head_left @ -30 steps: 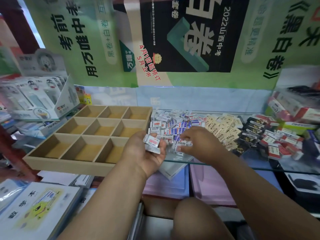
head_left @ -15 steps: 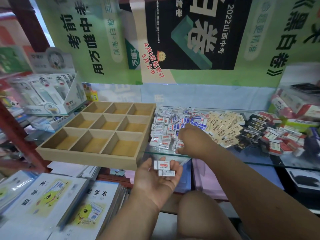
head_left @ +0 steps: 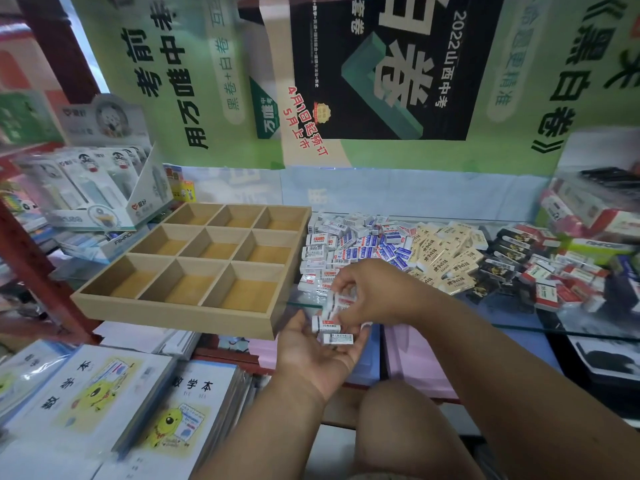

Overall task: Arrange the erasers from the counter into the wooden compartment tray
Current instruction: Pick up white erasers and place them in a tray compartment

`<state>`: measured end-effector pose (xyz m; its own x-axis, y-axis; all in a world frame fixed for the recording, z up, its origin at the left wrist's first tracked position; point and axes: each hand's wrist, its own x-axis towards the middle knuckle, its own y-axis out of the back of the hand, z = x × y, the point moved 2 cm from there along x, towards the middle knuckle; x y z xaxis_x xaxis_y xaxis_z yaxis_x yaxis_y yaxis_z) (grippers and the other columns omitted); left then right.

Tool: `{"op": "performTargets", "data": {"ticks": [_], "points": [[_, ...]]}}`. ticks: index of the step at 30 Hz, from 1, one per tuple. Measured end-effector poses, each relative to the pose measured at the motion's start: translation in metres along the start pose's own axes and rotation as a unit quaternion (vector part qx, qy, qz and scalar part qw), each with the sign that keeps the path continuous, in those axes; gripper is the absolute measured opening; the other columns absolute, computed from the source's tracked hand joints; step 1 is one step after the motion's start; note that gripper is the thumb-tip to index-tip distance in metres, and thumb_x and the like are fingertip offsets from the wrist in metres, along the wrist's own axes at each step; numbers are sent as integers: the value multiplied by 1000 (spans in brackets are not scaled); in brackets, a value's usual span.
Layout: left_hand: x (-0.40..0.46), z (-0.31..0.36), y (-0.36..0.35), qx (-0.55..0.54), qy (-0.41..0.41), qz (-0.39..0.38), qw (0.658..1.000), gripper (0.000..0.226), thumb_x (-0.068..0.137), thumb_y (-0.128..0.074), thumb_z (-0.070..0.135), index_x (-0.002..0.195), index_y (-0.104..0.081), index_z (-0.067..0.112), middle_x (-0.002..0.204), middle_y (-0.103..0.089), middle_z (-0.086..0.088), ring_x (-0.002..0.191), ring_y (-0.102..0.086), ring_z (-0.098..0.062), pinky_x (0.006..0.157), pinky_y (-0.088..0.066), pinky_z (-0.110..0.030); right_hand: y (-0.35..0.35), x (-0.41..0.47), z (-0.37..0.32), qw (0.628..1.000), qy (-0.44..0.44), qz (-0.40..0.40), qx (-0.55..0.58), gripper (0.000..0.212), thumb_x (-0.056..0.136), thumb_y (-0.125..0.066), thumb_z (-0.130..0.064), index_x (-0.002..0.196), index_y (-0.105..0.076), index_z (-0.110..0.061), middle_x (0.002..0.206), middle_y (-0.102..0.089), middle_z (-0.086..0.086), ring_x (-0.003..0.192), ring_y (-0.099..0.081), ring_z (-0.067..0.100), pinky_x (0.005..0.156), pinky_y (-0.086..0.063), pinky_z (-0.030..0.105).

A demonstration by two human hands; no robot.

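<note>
A wooden compartment tray (head_left: 180,311) with nine bare cells sits on the glass counter's left end. Right of it lies a heap of erasers (head_left: 349,240): white ones with red or blue labels, then cream ones (head_left: 440,258), then black and red ones (head_left: 540,275). My left hand (head_left: 311,355) is palm up below the counter edge, carrying white erasers (head_left: 337,337) on its fingers. My right hand (head_left: 374,292) hovers just above it, pinching several white red-labelled erasers (head_left: 341,301).
Glass counter edge (head_left: 519,329) runs across the front. A display box of packaged stationery (head_left: 100,192) stands behind the tray at left. Exercise books (head_left: 104,393) are stacked lower left. Boxed goods (head_left: 595,209) pile up at far right. My knee (head_left: 408,431) is below.
My right hand has come back from the eraser heap with white erasers and now sits over my left palm. The left hand dropped below the counter edge and opened flat.
</note>
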<state>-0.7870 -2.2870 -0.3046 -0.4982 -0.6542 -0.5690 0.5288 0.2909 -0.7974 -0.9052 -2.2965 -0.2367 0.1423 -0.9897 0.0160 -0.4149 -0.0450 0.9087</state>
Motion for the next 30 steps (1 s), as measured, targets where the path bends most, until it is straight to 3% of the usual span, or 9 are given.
{"op": "performTargets", "data": {"ticks": [2,5,8,11,15,21,26,30], "points": [[0,-2,-3,-8,2,-16,1000,44,98,-42,41,113,-64,5,108,-68,-20,95,-64,-33,69,-52,-58,-6,-2,-7,998,40,-42,0,43,71,-80,-32,109,-67,-17,91,-61,-8,69,-52,-1,58,-36,9],[-1,-4,-5,-4,0,-18,1000,37,97,-46,34,99,-67,3,89,-72,-16,73,-70,-30,65,-56,-47,-11,-2,-4,996,43,-69,32,37,75,-77,-37,106,-69,-18,95,-65,-11,75,-55,-2,62,-38,9],[0,-1,-4,-17,4,-6,1000,24,93,-55,28,91,-66,7,95,-67,-13,75,-65,-27,51,-58,-32,-6,5,4,990,-2,-11,140,24,83,-69,-38,100,-72,-22,95,-69,-10,86,-61,-1,78,-47,18],[-1,1,-2,-3,7,18,1000,18,90,-60,25,83,-65,9,84,-61,-13,72,-57,-23,46,-52,-22,-10,24,16,993,-52,76,74,25,88,-63,-33,108,-69,-18,105,-67,0,98,-62,17,85,-48,29],[-6,1,-4,16,16,24,999,19,90,-61,28,84,-64,10,78,-59,-11,66,-55,-20,41,-50,-19,-26,44,21,993,-65,66,-79,43,87,-63,-39,123,-59,-16,121,-52,8,109,-54,26,88,-44,33],[-22,4,0,34,-1,29,999,37,87,-64,44,90,-63,7,68,-60,-13,59,-55,-21,39,-49,-20,-29,50,17,985,-69,98,-126,37,87,-64,-36,114,-59,-12,121,-49,12,108,-52,29,84,-43,33],[-41,11,7,33,-4,28,999,34,88,-62,38,80,-62,5,67,-58,-11,64,-52,-21,39,-48,-18,-21,46,10,984,-78,147,-64,34,89,-61,-34,111,-55,-9,111,-60,11,103,-58,30,76,-41,30],[-53,30,16,25,-44,31,998,26,88,-60,35,89,-62,8,95,-58,-8,62,-55,-23,39,-48,-21,-20,48,-25,982,-28,179,46,26,92,-57,-28,110,-61,-10,109,-61,15,101,-58,33,74,-38,29]]}}
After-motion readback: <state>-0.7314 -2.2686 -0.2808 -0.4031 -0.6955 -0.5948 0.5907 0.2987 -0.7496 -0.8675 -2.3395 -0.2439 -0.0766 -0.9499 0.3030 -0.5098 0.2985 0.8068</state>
